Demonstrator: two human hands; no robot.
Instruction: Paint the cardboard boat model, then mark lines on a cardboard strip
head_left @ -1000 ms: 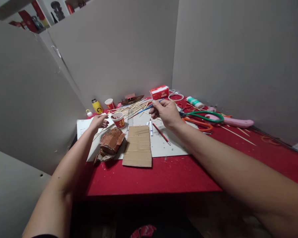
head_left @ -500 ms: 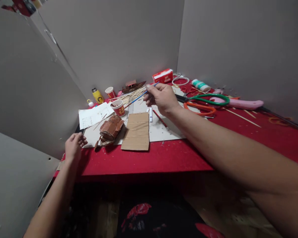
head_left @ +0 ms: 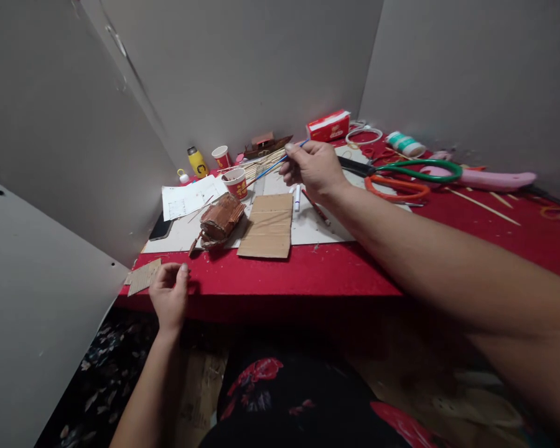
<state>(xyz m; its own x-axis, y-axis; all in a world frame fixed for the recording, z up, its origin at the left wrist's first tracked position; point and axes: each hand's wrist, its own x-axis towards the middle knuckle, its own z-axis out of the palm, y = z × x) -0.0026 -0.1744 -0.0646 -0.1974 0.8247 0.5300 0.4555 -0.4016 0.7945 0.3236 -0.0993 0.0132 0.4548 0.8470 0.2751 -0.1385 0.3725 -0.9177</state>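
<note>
My right hand point(head_left: 313, 168) is stretched over the table and pinches a thin blue paintbrush point(head_left: 270, 167) whose tip points left toward a red paper cup point(head_left: 236, 183). My left hand point(head_left: 168, 297) rests at the table's near left edge, fingers spread, touching a small cardboard scrap point(head_left: 142, 275) without a clear grip. A brown cardboard model point(head_left: 221, 219) lies on white paper point(head_left: 186, 231) beside a flat cardboard sheet point(head_left: 267, 226).
Grey partition walls point(head_left: 242, 68) close off the left, back and right. Green-handled scissors point(head_left: 401, 168), orange scissors point(head_left: 394, 190), a pink tool point(head_left: 483, 180), a red box point(head_left: 329, 126), bamboo sticks point(head_left: 256, 165), a yellow bottle point(head_left: 197, 162) and a phone point(head_left: 161, 227) lie on the red table point(head_left: 308, 277).
My left hand drew back from the cup area to the near left table edge, by the cardboard scrap. The view tilted downward. My right hand kept holding the paintbrush.
</note>
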